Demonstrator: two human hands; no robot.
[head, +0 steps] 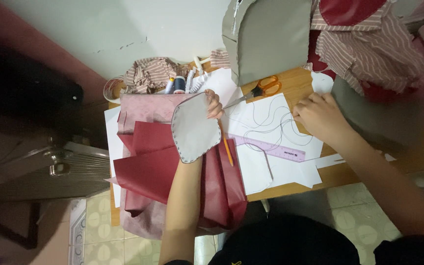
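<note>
My left hand (214,104) holds up a grey leather piece (194,128) with punched holes along its rim, above dark red leather sheets (158,162). My right hand (319,116) is closed at the right of the small wooden table (296,81), pinching the end of a thin dark thread (267,118) that loops across white paper patterns (266,169). An orange pencil (227,149) and a purple ruler (271,148) lie on the paper between my hands.
Orange-handled scissors (265,87) lie at the back near a grey bag body (270,37). Thread spools (178,84) and striped fabric (149,73) sit at the back left; more striped fabric (369,49) is at the right. A metal rack (60,169) stands left.
</note>
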